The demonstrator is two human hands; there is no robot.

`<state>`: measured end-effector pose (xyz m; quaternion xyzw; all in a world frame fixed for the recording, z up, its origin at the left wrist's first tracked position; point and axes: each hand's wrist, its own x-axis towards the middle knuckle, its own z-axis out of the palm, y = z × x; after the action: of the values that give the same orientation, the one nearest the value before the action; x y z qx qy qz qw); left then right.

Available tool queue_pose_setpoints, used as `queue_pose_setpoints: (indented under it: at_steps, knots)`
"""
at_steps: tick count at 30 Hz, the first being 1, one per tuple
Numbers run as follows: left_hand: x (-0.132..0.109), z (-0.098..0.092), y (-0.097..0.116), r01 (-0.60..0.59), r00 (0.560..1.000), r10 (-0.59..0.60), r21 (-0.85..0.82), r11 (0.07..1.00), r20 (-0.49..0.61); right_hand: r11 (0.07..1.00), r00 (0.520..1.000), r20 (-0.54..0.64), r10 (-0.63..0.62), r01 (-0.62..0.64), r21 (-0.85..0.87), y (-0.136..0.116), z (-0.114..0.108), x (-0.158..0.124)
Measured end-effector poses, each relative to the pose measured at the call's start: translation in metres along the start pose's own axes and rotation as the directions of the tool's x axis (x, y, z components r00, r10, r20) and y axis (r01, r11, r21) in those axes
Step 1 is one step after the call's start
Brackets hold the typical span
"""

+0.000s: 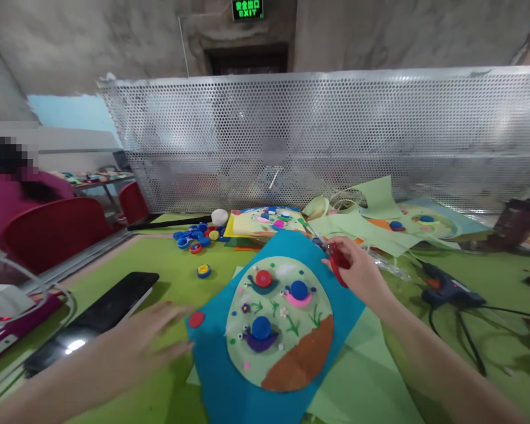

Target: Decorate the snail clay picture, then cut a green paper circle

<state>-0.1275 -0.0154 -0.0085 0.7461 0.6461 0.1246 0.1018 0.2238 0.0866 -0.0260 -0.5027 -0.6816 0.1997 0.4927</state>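
A blue felt sheet (pixel 229 377) lies in front of me, carrying a pale green oval collage (pixel 278 318) with bottle-cap snails and a brown patch. My right hand (pixel 355 271) is at the sheet's far right corner, fingers closed on red-handled scissors (pixel 338 262). My left hand (pixel 136 344) hovers just left of the sheet, blurred by motion, fingers stretched out and holding nothing. A loose red cap (pixel 196 319) sits on the sheet's left corner, close to my left fingertips.
A black phone (pixel 101 315) lies left of my hand. Blue and red bottle caps (pixel 196 235) are scattered further back, with more collages and green paper (pixel 371 221) beyond. A glue gun (pixel 446 288) with cable lies right. A perforated metal screen (pixel 335 135) closes the back. A person in pink sits far left.
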Motion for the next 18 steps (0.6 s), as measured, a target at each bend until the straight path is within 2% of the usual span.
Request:
queue_pose_setpoints:
  at_steps: [3, 6, 9, 12, 14, 15, 16, 17, 18]
  knots:
    - [0.054, 0.002, 0.013, -0.003, 0.986, 0.011, -0.048, 0.999, 0.164, 1.0, 0.997, -0.074, -0.006, 0.008, 0.03, -0.002, -0.005, -0.001]
    - [0.092, 0.006, 0.02, -0.074, 0.981, 0.084, -0.068, 0.995, 0.172, 0.999, 0.988, -0.157, 0.007, 0.0, 0.039, 0.0, -0.009, 0.001]
    - [0.105, 0.01, 0.02, -0.124, 0.983, 0.134, -0.081, 0.989, 0.124, 0.998, 0.979, -0.204, 0.022, -0.01, 0.063, 0.002, -0.011, 0.005]
    - [0.108, 0.014, 0.016, -0.123, 0.991, 0.127, -0.086, 0.989, 0.034, 0.994, 0.983, -0.181, 0.003, 0.016, 0.104, -0.006, -0.011, 0.004]
    - [0.11, 0.015, 0.014, -0.131, 0.991, 0.13, -0.091, 0.987, -0.014, 0.979, 0.999, -0.05, 0.009, 0.002, 0.204, -0.021, -0.009, -0.004]
    - [0.11, 0.014, 0.013, -0.141, 0.99, 0.138, -0.091, 0.986, -0.038, 0.951, 0.996, 0.088, 0.028, -0.053, 0.305, -0.03, -0.008, -0.01]
    - [0.11, 0.013, 0.012, -0.154, 0.987, 0.148, -0.085, 0.984, -0.069, 0.895, 0.939, 0.341, 0.048, -0.192, 0.402, -0.039, -0.007, -0.018]
    - [0.107, 0.012, 0.012, -0.172, 0.981, 0.164, -0.072, 0.982, -0.108, 0.829, 0.826, 0.558, 0.074, -0.362, 0.426, -0.047, -0.005, -0.025]
    - [0.102, 0.01, 0.013, -0.202, 0.971, 0.192, -0.053, 0.978, -0.145, 0.792, 0.702, 0.706, 0.092, -0.482, 0.376, -0.054, -0.004, -0.032]
